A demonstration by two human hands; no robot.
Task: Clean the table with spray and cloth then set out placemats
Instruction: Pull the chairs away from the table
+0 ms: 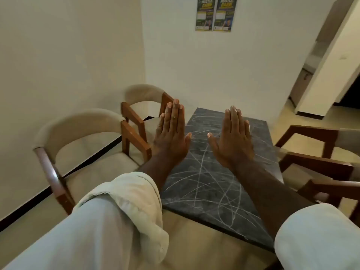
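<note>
Two hands are held out flat over the desk (210, 191), backs up, holding nothing. The left hand (171, 133) has its fingers straight and pressed together and hangs above the desk's left edge. The right hand (231, 137) is open in the same way, with its thumb spread, over the far half of the dark top. Whether either palm touches the surface cannot be told from this angle; both look raised. Light sleeves are rolled back on the left forearm (116, 211) and the right forearm (319, 236).

Cleaning looks not yet begun. The dark stone-patterned top is crossed all over by white scrawled lines (204, 184), so the work covers the whole slab. No spray, cloth or placemats are in view, so fetching them is probably the first move. A good wipe would likely mean misting the surface evenly, then drawing the cloth in overlapping passes from the far end toward the body, so that no part is wiped twice.

Padded wooden chairs crowd both sides: a near one (81, 123) and a far one (144, 92) on the left, and two more (315, 141) on the right. Their arms sit close to the desk edges and could hinder reaching the far corners. Two posters (215, 13) hang on the wall beyond.
</note>
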